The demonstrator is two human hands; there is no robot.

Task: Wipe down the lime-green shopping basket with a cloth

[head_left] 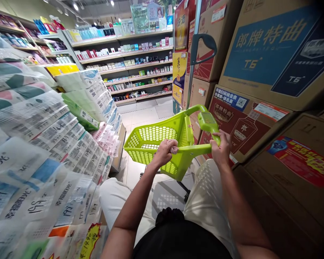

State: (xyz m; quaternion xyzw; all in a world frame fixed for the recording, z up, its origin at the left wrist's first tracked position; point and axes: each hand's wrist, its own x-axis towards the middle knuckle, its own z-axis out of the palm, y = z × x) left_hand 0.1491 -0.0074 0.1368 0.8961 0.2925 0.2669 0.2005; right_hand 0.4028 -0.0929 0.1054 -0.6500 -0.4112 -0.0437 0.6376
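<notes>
A lime-green plastic shopping cart (182, 163) stands at an angle in front of my legs, its slotted basket pointing to the left. My right hand (220, 145) is wrapped round the cart's handle at the near right corner. At the basket's near rim, my left hand (164, 153) is closed around a crumpled pale pink cloth or tissue (174, 146), and it rests against the rim. The left fingertips are partly hidden. Inside the basket, only the slotted floor and walls show.
Stacked packs of tissue paper (56, 136) line the left side. Tall cardboard cartons (261, 61) rise close on the right, with a dark grey pull handle (204, 48) on a metal pole before them. Shelves of small boxed goods (129, 59) close off the far end; pale floor tiles (148, 111) lie between.
</notes>
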